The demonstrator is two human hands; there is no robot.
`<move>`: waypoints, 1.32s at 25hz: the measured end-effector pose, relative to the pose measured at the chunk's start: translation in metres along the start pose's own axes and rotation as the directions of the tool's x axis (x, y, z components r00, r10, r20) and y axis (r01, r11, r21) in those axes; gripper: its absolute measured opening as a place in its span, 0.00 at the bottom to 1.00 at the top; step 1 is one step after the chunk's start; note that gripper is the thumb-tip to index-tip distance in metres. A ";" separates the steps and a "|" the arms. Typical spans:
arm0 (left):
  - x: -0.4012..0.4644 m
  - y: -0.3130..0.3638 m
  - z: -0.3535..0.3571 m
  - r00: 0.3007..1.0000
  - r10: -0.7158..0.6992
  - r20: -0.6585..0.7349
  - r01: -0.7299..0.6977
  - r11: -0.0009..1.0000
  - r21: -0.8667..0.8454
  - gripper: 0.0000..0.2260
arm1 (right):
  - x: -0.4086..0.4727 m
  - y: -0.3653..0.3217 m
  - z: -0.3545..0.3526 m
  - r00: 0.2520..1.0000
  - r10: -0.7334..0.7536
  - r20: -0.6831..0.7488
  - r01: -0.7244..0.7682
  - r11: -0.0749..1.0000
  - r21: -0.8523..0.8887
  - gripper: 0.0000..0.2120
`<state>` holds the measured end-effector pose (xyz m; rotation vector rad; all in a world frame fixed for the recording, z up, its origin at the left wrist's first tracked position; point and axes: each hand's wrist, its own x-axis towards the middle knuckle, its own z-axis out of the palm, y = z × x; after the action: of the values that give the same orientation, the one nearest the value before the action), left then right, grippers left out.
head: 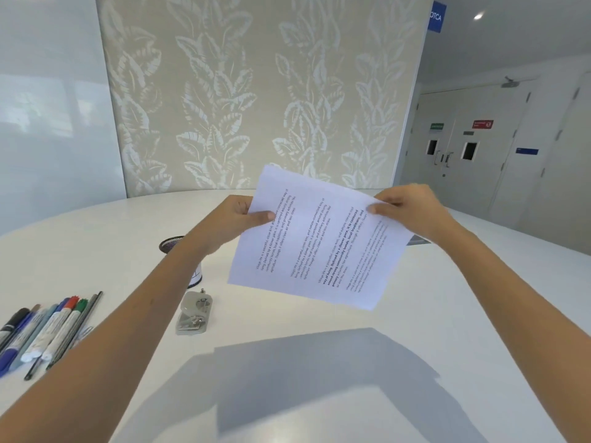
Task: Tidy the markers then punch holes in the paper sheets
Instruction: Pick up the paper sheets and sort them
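A broad, rounded white table (96,251) fills the lower view, backed by a beige wall panel (256,91) patterned with pale leaf sprays. At the top right hangs a blue sign (437,16) whose white letters read "OTCA", its left part cut off by the panel. Further right stand pale double doors (454,155) with small dark windows; above them are a green sign (437,126) and a red sign (482,124), both too small to read.

Held up above the table's middle are the white printed paper sheets (319,244), tilted so the text runs diagonally. The print is in short paragraphs; one bold passage reads partly "Defined by a slower pace, it is centered around strong community bonds, local traditions, and". The left hand (238,219) pinches the sheets' left edge, thumb on top. The right hand (412,206) pinches the upper right corner between thumb and fingers. Both hands are closed on the sheets.

At the table's left edge lies a row of markers and pens (48,330), side by side, with black, blue, red and green caps; their barrel print is unreadable. Between the forearms sits a small grey metal hole punch (194,312) on the table. Behind the left forearm a black mesh cup (171,243) stands, mostly hidden.
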<state>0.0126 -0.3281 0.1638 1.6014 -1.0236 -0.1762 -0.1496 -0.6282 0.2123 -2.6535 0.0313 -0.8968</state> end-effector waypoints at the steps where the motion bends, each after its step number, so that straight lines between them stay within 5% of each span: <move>1: -0.002 -0.005 0.000 0.999 0.002 -0.039 -0.005 0.997 -0.073 0.09 | -0.002 0.008 -0.006 0.993 0.053 -0.101 -0.044 0.995 0.090 0.06; 3: -0.007 -0.016 -0.002 0.995 -0.005 -0.099 -0.014 0.980 -0.197 0.09 | -0.010 0.022 -0.011 0.964 0.208 -0.166 -0.111 0.882 0.458 0.03; 5: -0.010 -0.026 -0.001 0.991 -0.008 -0.130 -0.029 0.960 -0.277 0.09 | -0.021 0.036 -0.004 0.959 0.282 -0.004 -0.186 0.645 0.741 0.13; 9: -0.012 -0.042 0.009 0.983 -0.022 -0.184 -0.044 0.935 -0.351 0.08 | -0.042 0.040 0.036 0.926 0.280 0.254 -0.362 0.461 0.811 0.22; 17: -0.025 -0.070 0.039 0.897 -0.104 -0.429 -0.004 0.970 -0.243 0.07 | -0.064 0.022 0.102 0.898 0.440 -0.009 -0.205 0.437 0.876 0.06; 25: -0.038 -0.089 0.043 0.939 -0.233 -0.254 0.145 0.936 -0.322 0.11 | -0.088 0.024 0.140 0.826 0.556 0.090 -0.333 0.353 0.874 0.06; 33: -0.032 -0.094 0.032 0.926 -0.302 -0.225 0.197 0.898 -0.393 0.10 | -0.080 0.015 0.150 0.815 0.575 0.073 -0.324 0.347 0.880 0.09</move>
<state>0.0220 -0.3338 0.0599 1.3625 -0.5217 -0.2890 -0.1235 -0.5859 0.0491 -1.4088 0.2935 -0.7422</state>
